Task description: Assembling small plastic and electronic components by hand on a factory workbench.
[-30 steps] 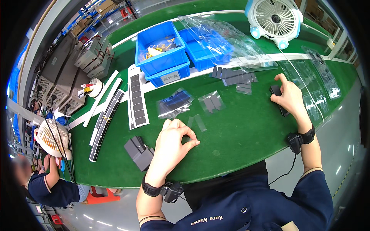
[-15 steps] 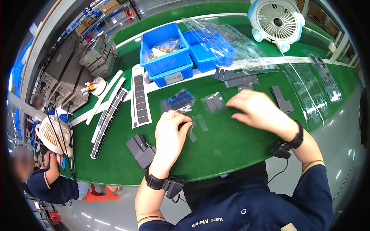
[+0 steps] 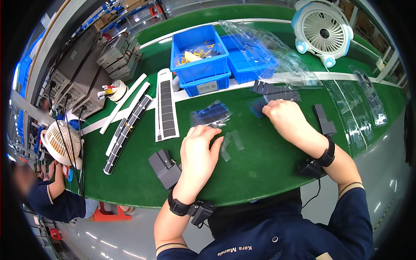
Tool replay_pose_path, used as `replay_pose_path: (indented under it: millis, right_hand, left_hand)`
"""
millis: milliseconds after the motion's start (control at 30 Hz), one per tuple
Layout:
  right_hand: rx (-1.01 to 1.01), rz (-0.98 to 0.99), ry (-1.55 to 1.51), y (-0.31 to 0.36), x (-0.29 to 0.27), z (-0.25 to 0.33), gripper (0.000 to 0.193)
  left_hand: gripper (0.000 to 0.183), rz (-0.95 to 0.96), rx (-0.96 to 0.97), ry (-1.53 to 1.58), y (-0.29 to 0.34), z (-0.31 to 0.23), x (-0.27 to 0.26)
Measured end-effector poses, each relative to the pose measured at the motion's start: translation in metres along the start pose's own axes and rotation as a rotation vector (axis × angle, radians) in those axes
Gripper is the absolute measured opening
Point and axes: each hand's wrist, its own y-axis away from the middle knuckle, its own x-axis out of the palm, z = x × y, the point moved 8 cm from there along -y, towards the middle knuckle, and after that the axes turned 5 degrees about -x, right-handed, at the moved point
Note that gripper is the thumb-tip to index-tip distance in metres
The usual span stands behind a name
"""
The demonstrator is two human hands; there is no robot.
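My right hand [image 3: 288,119] pinches a thin bluish translucent film piece [image 3: 258,106] between thumb and fingers, beside the dark segmented strips [image 3: 277,93] at the back. Part of the piece is hidden by the fingers. My left hand [image 3: 200,149] rests over the table with its fingers bent and a gap between thumb and forefinger; nothing shows in it. Just beyond its fingertips lies a small pile of dark shiny film pieces [image 3: 211,115]. Clear narrow film strips [image 3: 232,146] lie flat to the right of its thumb.
Black box-like parts [image 3: 165,169] sit at left, another black part [image 3: 324,120] at right. Long black-panelled strips [image 3: 166,106] lie beyond my left hand. Blue bins [image 3: 200,76], clear plastic bags [image 3: 277,56], a fan [image 3: 323,32] and clear trays [image 3: 346,104] stand or lie farther back.
The dark film-wrapped piece beside my right hand has left its spot; that hand has closed and moved back with a film piece. My left thumb and forefinger have parted. The view has shifted slightly.
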Motion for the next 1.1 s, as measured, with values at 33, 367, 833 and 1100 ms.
replay_pose_path:
  millis: [33, 367, 833, 1100]
  right_hand:
    - [0.006, -0.005, -0.023, 0.003, -0.001, -0.001, 0.005]
    - [0.022, -0.059, -1.342, -0.013, -0.012, 0.026, 0.014]
    - [0.354, -0.085, -0.220, -0.006, 0.047, -0.059, 0.029]
    - [0.200, -0.508, -0.493, -0.003, 0.006, -0.038, 0.020]
  left_hand:
    - [0.016, -0.001, -0.005, -0.026, 0.000, 0.001, -0.001]
    - [0.056, -0.076, -0.028, 0.365, -0.008, -0.013, -0.010]
    - [0.066, -0.268, -0.287, 0.408, -0.005, 0.048, -0.003]
    - [0.032, -0.033, -0.170, 0.661, -0.001, 0.015, 0.006]
